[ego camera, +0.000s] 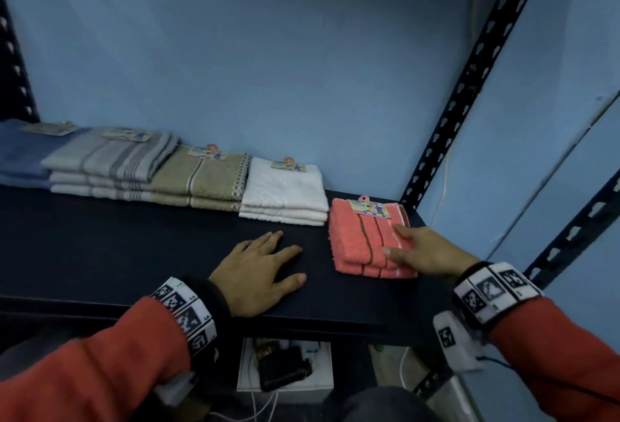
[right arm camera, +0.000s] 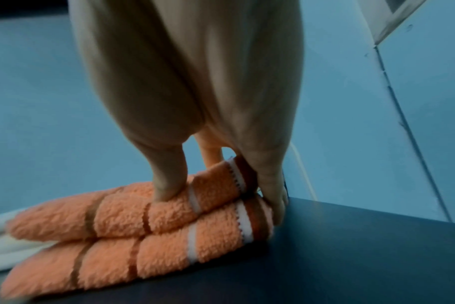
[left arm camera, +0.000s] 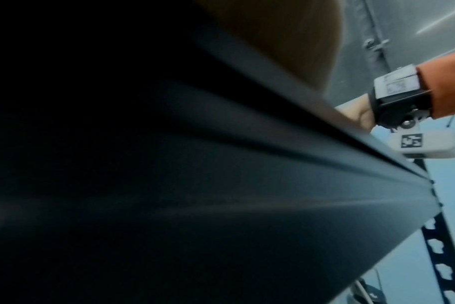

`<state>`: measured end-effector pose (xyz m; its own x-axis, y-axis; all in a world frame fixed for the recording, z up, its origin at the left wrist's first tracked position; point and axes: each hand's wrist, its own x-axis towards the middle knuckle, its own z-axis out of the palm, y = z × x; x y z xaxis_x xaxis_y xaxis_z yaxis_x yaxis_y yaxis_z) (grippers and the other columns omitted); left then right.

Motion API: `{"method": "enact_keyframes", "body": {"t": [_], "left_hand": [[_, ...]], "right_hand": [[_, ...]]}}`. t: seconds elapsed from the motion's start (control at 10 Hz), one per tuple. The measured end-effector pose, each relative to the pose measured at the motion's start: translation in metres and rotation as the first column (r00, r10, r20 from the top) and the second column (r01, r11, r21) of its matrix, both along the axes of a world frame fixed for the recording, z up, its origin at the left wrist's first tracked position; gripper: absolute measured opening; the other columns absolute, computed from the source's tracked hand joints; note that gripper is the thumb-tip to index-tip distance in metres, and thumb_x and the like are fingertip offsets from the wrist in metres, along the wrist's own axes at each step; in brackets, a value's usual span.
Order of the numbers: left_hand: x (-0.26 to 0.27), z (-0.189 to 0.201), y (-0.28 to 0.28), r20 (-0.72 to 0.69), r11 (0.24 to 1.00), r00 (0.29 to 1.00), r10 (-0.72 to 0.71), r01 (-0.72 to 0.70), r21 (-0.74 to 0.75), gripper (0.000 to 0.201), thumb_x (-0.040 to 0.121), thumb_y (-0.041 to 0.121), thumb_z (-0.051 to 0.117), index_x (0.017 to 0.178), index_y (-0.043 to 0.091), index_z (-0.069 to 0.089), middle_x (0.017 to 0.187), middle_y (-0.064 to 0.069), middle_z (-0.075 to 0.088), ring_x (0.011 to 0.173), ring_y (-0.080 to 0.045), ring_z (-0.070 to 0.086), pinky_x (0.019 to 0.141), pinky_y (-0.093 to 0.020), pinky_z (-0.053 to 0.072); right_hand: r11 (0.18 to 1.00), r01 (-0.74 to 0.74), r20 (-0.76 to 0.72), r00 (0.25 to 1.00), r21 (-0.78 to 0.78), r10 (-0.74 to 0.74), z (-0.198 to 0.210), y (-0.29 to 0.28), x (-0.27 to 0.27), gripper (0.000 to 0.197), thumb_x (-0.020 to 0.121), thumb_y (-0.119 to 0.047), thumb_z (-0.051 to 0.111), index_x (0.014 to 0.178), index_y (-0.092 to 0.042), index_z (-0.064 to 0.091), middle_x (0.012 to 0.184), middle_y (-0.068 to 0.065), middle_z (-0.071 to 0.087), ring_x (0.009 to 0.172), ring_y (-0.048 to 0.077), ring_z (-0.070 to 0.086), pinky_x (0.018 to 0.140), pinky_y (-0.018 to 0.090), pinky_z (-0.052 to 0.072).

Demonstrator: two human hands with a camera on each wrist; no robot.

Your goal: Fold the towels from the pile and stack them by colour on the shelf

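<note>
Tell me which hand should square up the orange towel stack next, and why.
Right. The right hand already rests on the orange towel stack, thumb on top and fingers along its right edge. The left hand lies flat on the bare shelf, apart from the stack.

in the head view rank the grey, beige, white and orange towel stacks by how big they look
1. grey stack
2. beige stack
3. white stack and orange stack: look alike, and the orange one lies nearer the camera, so unranked.
</note>
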<state>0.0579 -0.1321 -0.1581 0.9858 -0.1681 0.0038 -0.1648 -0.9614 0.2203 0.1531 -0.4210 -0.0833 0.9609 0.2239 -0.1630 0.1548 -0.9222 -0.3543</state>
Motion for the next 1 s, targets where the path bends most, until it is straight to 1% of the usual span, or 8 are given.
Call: {"method": "enact_keyframes", "body": {"t": [0.1, 0.2, 0.4, 0.6, 0.7, 0.8, 0.9, 1.0], "left_hand": [[-0.004, -0.001, 0.024, -0.019, 0.999, 0.999, 0.026, -0.027, -0.021, 0.069, 0.096, 0.074, 0.025, 0.158, 0.045, 0.016, 0.171, 0.001, 0.002, 0.157, -0.012, -0.002, 0.126, -0.044, -0.001], [-0.007, -0.005, 0.026, -0.008, 0.999, 1.0, 0.028, -0.029, -0.015, 0.068, 0.097, 0.073, 0.023, 0.158, 0.044, 0.014, 0.171, 0.001, 0.0, 0.157, -0.013, -0.004, 0.126, -0.047, -0.005], [-0.008, -0.009, 0.023, 0.021, 0.999, 0.999, 0.036, -0.036, -0.016, 0.069, 0.099, 0.071, 0.02, 0.159, 0.04, 0.011, 0.171, -0.002, -0.002, 0.157, -0.016, -0.006, 0.125, -0.05, -0.004], [-0.006, -0.011, 0.022, 0.014, 0.999, 0.999, 0.038, -0.037, -0.018, 0.068, 0.099, 0.07, 0.021, 0.159, 0.039, 0.012, 0.171, -0.004, -0.002, 0.157, -0.017, -0.006, 0.125, -0.052, -0.004], [-0.006, -0.012, 0.023, 0.024, 0.999, 0.999, 0.038, -0.037, -0.019, 0.069, 0.099, 0.07, 0.021, 0.16, 0.039, 0.012, 0.171, -0.003, -0.001, 0.157, -0.017, -0.006, 0.125, -0.052, -0.004], [-0.006, -0.013, 0.022, 0.028, 0.999, 0.999, 0.036, -0.036, -0.021, 0.069, 0.098, 0.07, 0.02, 0.159, 0.04, 0.011, 0.171, -0.003, -0.001, 0.157, -0.016, -0.006, 0.125, -0.052, -0.004], [-0.007, -0.012, 0.023, 0.028, 0.998, 0.999, 0.039, -0.038, -0.042, 0.068, 0.099, 0.07, 0.02, 0.159, 0.04, 0.012, 0.171, -0.002, -0.001, 0.157, -0.015, -0.007, 0.125, -0.051, -0.005], [-0.009, -0.01, 0.02, 0.011, 0.998, 1.0, 0.024, -0.023, -0.065, 0.068, 0.099, 0.07, 0.02, 0.159, 0.04, 0.012, 0.171, -0.002, -0.001, 0.157, -0.016, -0.007, 0.125, -0.051, -0.005]], "right_hand": [[0.997, 0.079, -0.008, 0.997, 0.013, -0.079, 0.003, 0.006, 0.035, 0.08, 0.094, -0.04, 0.067, 0.157, -0.01, 0.028, 0.158, 0.011, 0.038, 0.143, 0.023, 0.04, 0.111, 0.022, 0.028], [0.991, 0.121, -0.002, 0.993, 0.053, -0.121, 0.004, 0.014, 0.062, 0.08, 0.092, -0.036, 0.07, 0.156, -0.008, 0.03, 0.161, 0.012, 0.033, 0.147, 0.026, 0.035, 0.117, 0.026, 0.023], [0.97, 0.132, 0.031, 0.99, 0.203, -0.141, -0.005, 0.03, 0.096, 0.076, 0.085, -0.025, 0.08, 0.15, -0.01, 0.044, 0.154, 0.013, 0.044, 0.141, 0.026, 0.043, 0.121, 0.032, 0.027], [0.943, 0.126, 0.008, 0.991, 0.308, -0.135, -0.014, 0.038, 0.109, 0.076, 0.082, -0.018, 0.082, 0.149, -0.012, 0.047, 0.149, 0.012, 0.05, 0.134, 0.024, 0.049, 0.118, 0.031, 0.031], [0.952, 0.111, 0.014, 0.993, 0.285, -0.119, -0.014, 0.037, 0.109, 0.077, 0.083, -0.022, 0.081, 0.15, -0.014, 0.044, 0.15, 0.011, 0.048, 0.136, 0.024, 0.048, 0.119, 0.031, 0.03], [0.974, 0.086, 0.024, 0.995, 0.211, -0.093, -0.01, 0.039, 0.103, 0.076, 0.087, -0.027, 0.078, 0.152, -0.013, 0.041, 0.154, 0.012, 0.043, 0.14, 0.025, 0.044, 0.116, 0.027, 0.027], [0.995, 0.063, 0.073, 0.995, 0.079, -0.068, -0.004, 0.039, 0.102, 0.078, 0.087, -0.037, 0.075, 0.152, -0.01, 0.041, 0.155, 0.014, 0.043, 0.14, 0.028, 0.045, 0.116, 0.031, 0.031], [0.999, 0.042, 0.22, 0.974, 0.015, -0.045, 0.013, 0.043, 0.095, 0.073, 0.088, -0.041, 0.074, 0.147, -0.008, 0.047, 0.147, 0.015, 0.052, 0.131, 0.031, 0.052, 0.105, 0.033, 0.04]]}}
